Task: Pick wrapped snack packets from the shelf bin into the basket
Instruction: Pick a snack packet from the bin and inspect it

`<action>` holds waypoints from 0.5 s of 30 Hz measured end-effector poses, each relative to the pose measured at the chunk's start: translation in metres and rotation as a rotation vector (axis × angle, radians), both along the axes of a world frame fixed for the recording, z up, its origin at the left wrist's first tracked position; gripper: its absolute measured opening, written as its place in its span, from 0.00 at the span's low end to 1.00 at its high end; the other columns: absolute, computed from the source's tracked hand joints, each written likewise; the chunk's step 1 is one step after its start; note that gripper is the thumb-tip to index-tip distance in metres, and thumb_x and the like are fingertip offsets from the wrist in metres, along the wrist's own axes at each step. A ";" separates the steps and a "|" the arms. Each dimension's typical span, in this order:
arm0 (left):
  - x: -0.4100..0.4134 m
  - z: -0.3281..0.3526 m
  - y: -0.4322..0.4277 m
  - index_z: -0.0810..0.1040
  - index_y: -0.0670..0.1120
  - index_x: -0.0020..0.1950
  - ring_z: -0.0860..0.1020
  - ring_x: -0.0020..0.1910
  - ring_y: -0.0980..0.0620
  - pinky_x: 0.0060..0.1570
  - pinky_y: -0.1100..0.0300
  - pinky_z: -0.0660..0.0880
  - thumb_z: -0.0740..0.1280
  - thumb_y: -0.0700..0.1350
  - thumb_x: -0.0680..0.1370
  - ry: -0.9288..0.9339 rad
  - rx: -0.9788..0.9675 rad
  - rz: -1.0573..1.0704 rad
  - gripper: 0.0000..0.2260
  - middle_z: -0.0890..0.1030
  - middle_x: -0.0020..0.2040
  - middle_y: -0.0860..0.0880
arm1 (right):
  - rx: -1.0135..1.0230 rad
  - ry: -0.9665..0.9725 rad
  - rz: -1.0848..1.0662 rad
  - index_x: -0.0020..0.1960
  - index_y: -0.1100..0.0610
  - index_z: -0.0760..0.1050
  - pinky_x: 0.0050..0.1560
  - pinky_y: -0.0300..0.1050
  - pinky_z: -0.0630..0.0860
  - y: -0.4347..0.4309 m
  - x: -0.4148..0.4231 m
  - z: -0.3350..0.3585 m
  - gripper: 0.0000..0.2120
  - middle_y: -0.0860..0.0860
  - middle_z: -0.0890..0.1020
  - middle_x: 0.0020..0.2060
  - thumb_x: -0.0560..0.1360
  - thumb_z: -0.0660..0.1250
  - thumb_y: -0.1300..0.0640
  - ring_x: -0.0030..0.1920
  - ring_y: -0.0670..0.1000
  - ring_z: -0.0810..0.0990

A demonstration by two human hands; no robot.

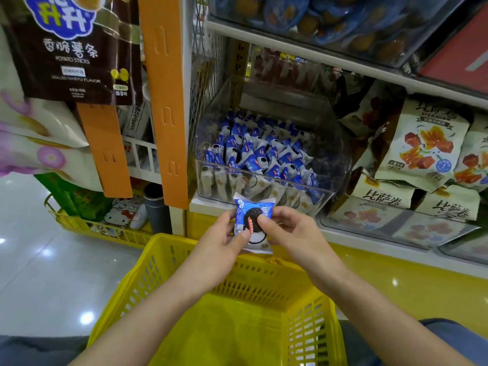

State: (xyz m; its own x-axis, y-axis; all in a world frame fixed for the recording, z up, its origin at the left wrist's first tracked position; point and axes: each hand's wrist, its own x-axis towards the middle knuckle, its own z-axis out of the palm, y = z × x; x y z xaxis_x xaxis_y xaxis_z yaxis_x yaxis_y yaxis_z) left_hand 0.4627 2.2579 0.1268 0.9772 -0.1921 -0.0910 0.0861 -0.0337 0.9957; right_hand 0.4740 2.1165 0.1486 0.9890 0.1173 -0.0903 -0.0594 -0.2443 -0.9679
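Bin (pixel 266 191): clear, filled with blue-white packets (pixel 253 151).
Basket (pixel 184 249): yellow, below bin, no packets visible inside.
Packet (pixel 250 225): above basket's far rim, pinched by left hand (pixel 224 239) and right hand (pixel 287 231).

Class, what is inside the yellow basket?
Inside the yellow basket, only bare floor shows; forearms cover parts of it. The left hand and right hand pinch one snack packet above its far rim.

Glossy pale floor (pixel 52 273), white store shelving (pixel 343 63), orange hanging strips (pixel 163 101)
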 end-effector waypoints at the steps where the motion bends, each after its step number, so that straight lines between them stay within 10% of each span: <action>1: 0.000 0.001 0.000 0.68 0.50 0.63 0.77 0.47 0.63 0.50 0.67 0.73 0.60 0.38 0.79 0.009 -0.003 -0.006 0.14 0.78 0.56 0.53 | -0.024 -0.026 -0.015 0.44 0.52 0.77 0.37 0.31 0.75 0.001 0.001 -0.001 0.03 0.44 0.81 0.36 0.74 0.67 0.59 0.33 0.36 0.77; 10: 0.003 0.016 0.008 0.74 0.51 0.57 0.79 0.45 0.66 0.43 0.75 0.72 0.63 0.43 0.78 0.000 -0.098 0.068 0.09 0.81 0.51 0.55 | -0.166 -0.337 0.001 0.57 0.44 0.69 0.48 0.34 0.77 0.001 0.008 0.011 0.14 0.43 0.79 0.49 0.74 0.66 0.54 0.46 0.40 0.79; 15: 0.010 0.021 0.018 0.74 0.51 0.57 0.80 0.52 0.55 0.56 0.57 0.75 0.63 0.45 0.78 0.044 -0.185 0.161 0.08 0.82 0.53 0.51 | -0.391 -0.472 -0.135 0.59 0.54 0.72 0.45 0.23 0.72 -0.010 0.068 0.044 0.13 0.44 0.78 0.47 0.76 0.65 0.59 0.44 0.38 0.77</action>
State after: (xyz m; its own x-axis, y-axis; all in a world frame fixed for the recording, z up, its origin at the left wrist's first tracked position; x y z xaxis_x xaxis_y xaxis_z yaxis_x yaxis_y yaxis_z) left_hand 0.4731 2.2762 0.1483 0.9924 -0.0513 -0.1116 0.1186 0.1665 0.9789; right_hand 0.5416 2.1070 0.1923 0.9364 0.0355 0.3493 0.2982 -0.6054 -0.7379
